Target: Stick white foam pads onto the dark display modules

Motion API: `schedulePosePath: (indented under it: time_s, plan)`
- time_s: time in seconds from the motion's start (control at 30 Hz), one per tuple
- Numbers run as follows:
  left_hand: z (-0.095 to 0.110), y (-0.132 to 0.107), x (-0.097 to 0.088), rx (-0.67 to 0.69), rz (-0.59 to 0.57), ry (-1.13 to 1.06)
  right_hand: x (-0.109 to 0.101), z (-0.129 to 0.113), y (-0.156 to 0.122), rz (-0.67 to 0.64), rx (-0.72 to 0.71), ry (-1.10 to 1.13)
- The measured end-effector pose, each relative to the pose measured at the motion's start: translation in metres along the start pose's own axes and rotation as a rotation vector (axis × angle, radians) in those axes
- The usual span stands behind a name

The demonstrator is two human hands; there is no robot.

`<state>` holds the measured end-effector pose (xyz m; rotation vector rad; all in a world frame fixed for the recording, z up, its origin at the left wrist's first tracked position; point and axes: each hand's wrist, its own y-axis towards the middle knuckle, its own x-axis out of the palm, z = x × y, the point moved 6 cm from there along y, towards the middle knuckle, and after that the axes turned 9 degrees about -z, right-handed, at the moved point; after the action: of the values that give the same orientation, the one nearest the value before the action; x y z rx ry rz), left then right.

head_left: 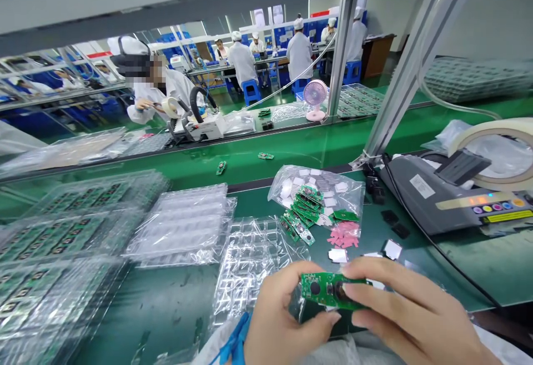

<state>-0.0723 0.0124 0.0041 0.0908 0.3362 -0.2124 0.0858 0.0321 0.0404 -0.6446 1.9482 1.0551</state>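
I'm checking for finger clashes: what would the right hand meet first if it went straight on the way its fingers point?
The green circuit board that the right hand grips; beyond it, probably the left hand, though depth is hard to judge.

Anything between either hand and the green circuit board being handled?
Nothing visible. The left hand holds the green circuit board at its left end; the right hand has fingers right over its right part, hiding some of the contact. The clear plastic tray and white pieces lie beyond, not between.
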Motion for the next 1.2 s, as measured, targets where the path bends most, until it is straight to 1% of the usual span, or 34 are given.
schedulePosePath:
  time_s: [0.1, 0.17, 0.27, 0.33, 0.47, 0.6, 0.63, 0.7, 0.77, 0.83, 0.9, 0.97, 1.0, 1.03, 1.1, 1.17, 1.2]
  plan:
    - [0.002, 0.001, 0.0, -0.02, -0.029, -0.132, -0.013, -0.011, 0.007, 0.087, -0.073, 0.031]
    - [0.006, 0.002, -0.002, 0.007, -0.011, -0.122, -0.015, -0.015, 0.012, 0.089, -0.075, 0.087]
    - [0.016, 0.001, -0.003, 0.114, 0.033, 0.006, -0.011, -0.017, 0.012, 0.078, -0.034, 0.158]
    - [0.018, 0.0, -0.005, 0.159, 0.06, 0.043, -0.008, -0.016, 0.009, 0.089, -0.016, 0.192]
    - [0.016, 0.001, -0.005, 0.191, 0.039, 0.005, -0.005, -0.014, 0.009, 0.129, -0.035, 0.19]
    - [0.018, 0.006, -0.004, 0.208, 0.042, -0.018, -0.007, -0.012, 0.015, 0.206, -0.041, 0.235]
    - [0.018, 0.008, -0.004, 0.196, 0.04, -0.018, -0.007, -0.011, 0.017, 0.204, -0.036, 0.237]
    - [0.014, 0.011, -0.003, 0.115, 0.022, -0.016, -0.006, -0.008, 0.019, 0.171, -0.009, 0.2]
    - [0.006, 0.014, -0.001, 0.003, -0.026, -0.081, -0.005, -0.003, 0.018, 0.14, -0.021, 0.13]
    - [-0.004, 0.019, 0.004, -0.103, -0.104, -0.282, 0.001, 0.004, 0.015, 0.067, -0.072, 0.052]
    - [-0.015, 0.026, 0.01, -0.235, -0.172, -0.562, 0.012, 0.014, 0.013, -0.04, -0.13, -0.032]
    - [-0.025, 0.034, 0.016, -0.389, -0.204, -0.764, 0.021, 0.024, 0.013, -0.131, -0.167, -0.113]
    - [-0.028, 0.039, 0.018, -0.45, -0.218, -0.821, 0.023, 0.027, 0.015, -0.146, -0.192, -0.146]
    - [-0.03, 0.043, 0.02, -0.489, -0.236, -0.851, 0.024, 0.029, 0.017, -0.156, -0.221, -0.174]
    - [-0.03, 0.051, 0.022, -0.514, -0.291, -0.861, 0.025, 0.03, 0.023, -0.136, -0.284, -0.203]
    - [-0.029, 0.058, 0.023, -0.492, -0.339, -0.836, 0.027, 0.031, 0.029, -0.111, -0.34, -0.19]
    - [-0.028, 0.062, 0.021, -0.476, -0.351, -0.795, 0.029, 0.034, 0.032, -0.103, -0.345, -0.173]
